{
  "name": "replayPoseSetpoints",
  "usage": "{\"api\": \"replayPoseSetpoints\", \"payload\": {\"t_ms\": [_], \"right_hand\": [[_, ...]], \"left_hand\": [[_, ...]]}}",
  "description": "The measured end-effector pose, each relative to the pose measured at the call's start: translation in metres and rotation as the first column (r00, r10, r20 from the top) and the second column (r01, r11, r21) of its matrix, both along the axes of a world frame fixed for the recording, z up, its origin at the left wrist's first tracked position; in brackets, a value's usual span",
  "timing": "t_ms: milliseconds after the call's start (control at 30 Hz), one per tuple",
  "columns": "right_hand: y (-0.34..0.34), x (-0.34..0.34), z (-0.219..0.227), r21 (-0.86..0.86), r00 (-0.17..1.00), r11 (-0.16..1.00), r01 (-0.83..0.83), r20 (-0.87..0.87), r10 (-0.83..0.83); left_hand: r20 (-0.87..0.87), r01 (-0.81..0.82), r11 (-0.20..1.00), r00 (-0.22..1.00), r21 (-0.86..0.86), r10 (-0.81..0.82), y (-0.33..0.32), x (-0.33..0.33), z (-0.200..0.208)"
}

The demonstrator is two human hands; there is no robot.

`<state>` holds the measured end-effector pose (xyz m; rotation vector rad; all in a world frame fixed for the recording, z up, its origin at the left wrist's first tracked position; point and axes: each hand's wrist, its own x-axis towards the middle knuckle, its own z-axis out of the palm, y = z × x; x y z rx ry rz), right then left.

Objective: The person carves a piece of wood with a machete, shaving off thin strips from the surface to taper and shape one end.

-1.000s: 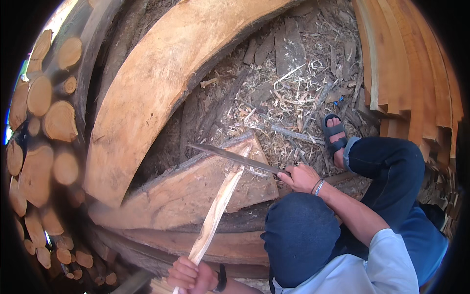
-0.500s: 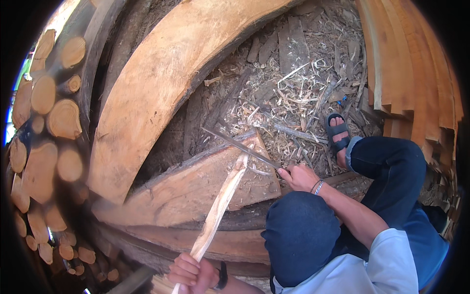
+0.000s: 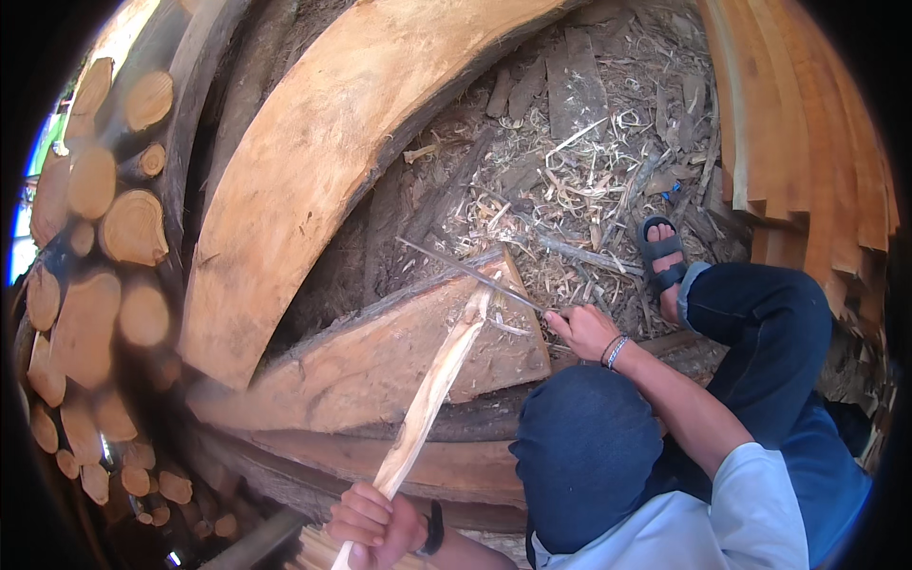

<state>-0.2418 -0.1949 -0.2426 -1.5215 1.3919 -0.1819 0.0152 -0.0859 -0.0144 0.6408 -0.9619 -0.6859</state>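
Note:
My left hand [image 3: 378,525] is closed around the lower end of a pale, peeled wooden stick [image 3: 429,404]. The stick slants up and to the right, its far end against a wedge-shaped wood slab [image 3: 380,370]. In my right hand [image 3: 581,332] is a long knife [image 3: 456,266]; the fingers are wrapped round its handle, which is mostly hidden. Its thin blade points up and left, crossing the stick's far end. Whether the edge touches the wood I cannot tell. Beside that end, thin shavings [image 3: 510,328] curl on the slab.
A big curved slab [image 3: 313,152] arches across the upper left. Cut logs [image 3: 133,228] are stacked at far left, and boards [image 3: 779,123] stand at far right. Wood shavings [image 3: 589,190] and bark litter the ground near a sandalled foot [image 3: 662,252]. A dark cap [image 3: 587,456] blocks the lower middle.
My right hand and the knife have moved slightly away, up toward the stick's far end. The blade looks narrower now. My left hand keeps its grip, and the whole view has shifted a little.

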Motion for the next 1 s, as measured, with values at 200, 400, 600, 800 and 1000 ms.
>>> {"api": "replayPoseSetpoints", "payload": {"t_ms": [200, 400, 600, 800, 1000], "right_hand": [[0.011, 0.011, 0.017, -0.002, 0.999, 0.999, -0.042, 0.006, 0.042], [-0.001, 0.002, 0.001, 0.037, 0.998, 0.999, -0.039, -0.041, 0.040], [0.008, 0.003, 0.016, -0.001, 0.998, 0.998, -0.059, -0.029, 0.059], [0.005, 0.003, 0.011, -0.004, 0.997, 0.999, -0.037, -0.063, 0.037], [0.006, 0.004, 0.018, -0.042, 0.994, 0.994, -0.100, -0.045, 0.098]], "left_hand": [[-0.025, -0.051, 0.999, 0.998, 0.000, 0.051, 0.002, -0.001, 0.000], [0.044, 0.003, 1.000, 0.999, 0.019, -0.004, -0.002, -0.005, 0.003], [0.019, -0.063, 0.998, 0.998, 0.006, 0.063, 0.000, -0.005, 0.002], [0.039, -0.017, 1.000, 0.999, 0.003, 0.017, -0.004, -0.005, 0.001], [0.005, -0.055, 0.998, 0.998, -0.004, 0.055, -0.003, -0.003, 0.000]]}}
